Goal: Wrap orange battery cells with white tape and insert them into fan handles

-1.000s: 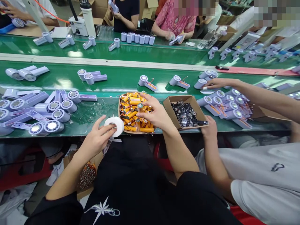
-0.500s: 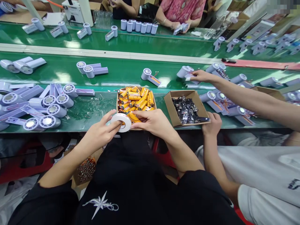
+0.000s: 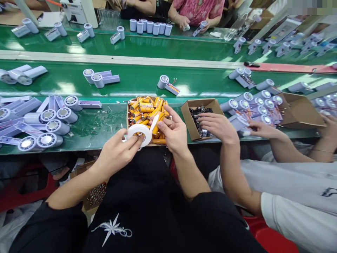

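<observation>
Left hand (image 3: 116, 149): holding white tape roll (image 3: 135, 129), over the cell box's (image 3: 127, 118) near edge.
Right hand (image 3: 175, 131): narrowed beside raised tape strip (image 3: 153, 122); exact hold cannot be told.
Cell box: orange cells (image 3: 146, 109).
Carton (image 3: 187, 121): to the right; black parts (image 3: 196, 112), co-worker's hand (image 3: 219, 126) over it.

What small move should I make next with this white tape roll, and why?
I'd probably draw your right hand slightly away from the tape roll: your left hand holds the roll, and a short white strip runs from it toward the right hand.
</observation>
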Motion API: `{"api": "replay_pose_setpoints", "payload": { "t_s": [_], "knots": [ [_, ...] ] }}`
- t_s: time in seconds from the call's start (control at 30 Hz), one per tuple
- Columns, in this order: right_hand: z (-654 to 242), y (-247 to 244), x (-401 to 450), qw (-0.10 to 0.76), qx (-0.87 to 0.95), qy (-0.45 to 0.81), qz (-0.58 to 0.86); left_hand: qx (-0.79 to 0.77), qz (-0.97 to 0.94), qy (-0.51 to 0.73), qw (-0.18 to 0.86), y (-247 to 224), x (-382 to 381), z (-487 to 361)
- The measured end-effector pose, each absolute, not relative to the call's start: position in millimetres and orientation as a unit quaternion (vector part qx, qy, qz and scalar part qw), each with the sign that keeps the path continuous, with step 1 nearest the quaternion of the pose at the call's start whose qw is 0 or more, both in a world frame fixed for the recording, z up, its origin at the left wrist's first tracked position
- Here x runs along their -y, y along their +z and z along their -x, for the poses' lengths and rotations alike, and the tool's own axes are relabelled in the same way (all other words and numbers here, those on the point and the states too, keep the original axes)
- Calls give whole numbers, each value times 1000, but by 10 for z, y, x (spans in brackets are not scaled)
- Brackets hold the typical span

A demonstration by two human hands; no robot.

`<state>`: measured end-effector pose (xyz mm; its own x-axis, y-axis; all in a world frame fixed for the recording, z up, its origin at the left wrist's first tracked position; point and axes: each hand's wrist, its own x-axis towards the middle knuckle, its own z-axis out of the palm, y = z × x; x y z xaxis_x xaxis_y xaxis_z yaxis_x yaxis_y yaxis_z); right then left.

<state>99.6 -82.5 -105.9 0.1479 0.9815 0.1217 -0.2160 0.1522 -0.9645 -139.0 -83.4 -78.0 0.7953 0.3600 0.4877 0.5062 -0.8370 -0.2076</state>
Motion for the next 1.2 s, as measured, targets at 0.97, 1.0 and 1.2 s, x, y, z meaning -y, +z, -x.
{"api": "replay_pose_setpoints", "payload": {
  "t_s": [0.97,1.0,1.2],
  "knots": [
    [-1758,-1251,1110,708,390,361,466,391,890,47,-229,-918,-1783,1558],
    [-1818,-1265,1171,703,394,355,473,366,898,56,-237,-927,-1778,1567],
    [-2013,-1420,1280,674,366,379,518,421,897,-24,-132,-1131,-1707,1811]
  ]
}}
